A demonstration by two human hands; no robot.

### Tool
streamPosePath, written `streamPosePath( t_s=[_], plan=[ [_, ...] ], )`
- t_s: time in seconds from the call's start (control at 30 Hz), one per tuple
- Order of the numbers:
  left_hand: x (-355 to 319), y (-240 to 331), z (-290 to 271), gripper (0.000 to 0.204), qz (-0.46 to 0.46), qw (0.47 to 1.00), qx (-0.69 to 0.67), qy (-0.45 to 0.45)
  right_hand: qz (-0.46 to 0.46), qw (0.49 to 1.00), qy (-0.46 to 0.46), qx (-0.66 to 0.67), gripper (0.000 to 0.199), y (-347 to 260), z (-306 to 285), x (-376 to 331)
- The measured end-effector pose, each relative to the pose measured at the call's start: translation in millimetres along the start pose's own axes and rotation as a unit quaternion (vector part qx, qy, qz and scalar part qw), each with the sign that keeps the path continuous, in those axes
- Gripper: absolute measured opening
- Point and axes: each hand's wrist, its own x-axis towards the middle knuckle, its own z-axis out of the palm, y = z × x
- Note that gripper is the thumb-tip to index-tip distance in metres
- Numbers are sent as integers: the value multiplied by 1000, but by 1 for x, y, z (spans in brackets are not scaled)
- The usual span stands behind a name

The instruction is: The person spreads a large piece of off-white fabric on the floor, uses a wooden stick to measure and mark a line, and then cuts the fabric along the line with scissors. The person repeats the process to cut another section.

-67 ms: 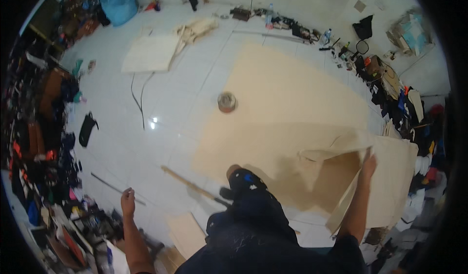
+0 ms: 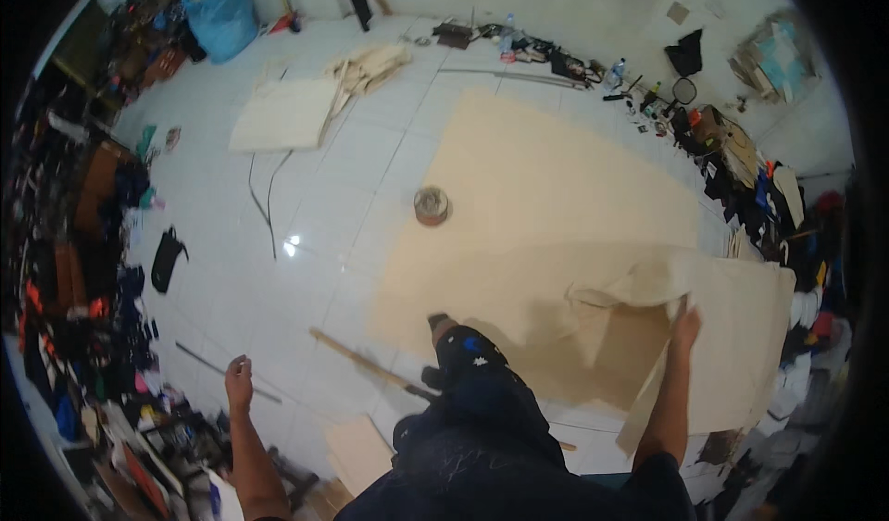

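Compared with the earlier frame, the right hand has moved slightly to the left, and the cloth edge went together with it. This hand is closed around the raised edge of the cream cloth, which lies at the near right and forms an open fold beside the fingers. Left hand is in front of the near-left floor, its fingers bent; I cannot tell if it holds something. Behind it, in the view, a thin dark rod passes. Between the two hands, a wooden stick lies slanted, left of the person's legs. Farther, a flat cream sheet covers the middle floor, with a round object at its left side. At the far left stands a blue bag.
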Motion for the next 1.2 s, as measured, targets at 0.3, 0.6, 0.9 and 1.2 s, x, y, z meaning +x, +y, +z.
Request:
streamPosePath(
  t_s=[0.3,0.6,0.9,1.2],
  plan=[
    [244,-9,-25,40,88,942,300,-119,199,962,-157,-101,54,-20,195,-69],
    [351,154,96,31,-169,949,94,-251,341,925,-26,-166,57,-160,84,12],
    [581,383,192,27,-12,923,185,-338,178,924,282,-186,48,-243,-71,137],
    [786,735,394,18,246,833,147,-473,292,850,364,-245,33,-470,-91,46]
  ],
)
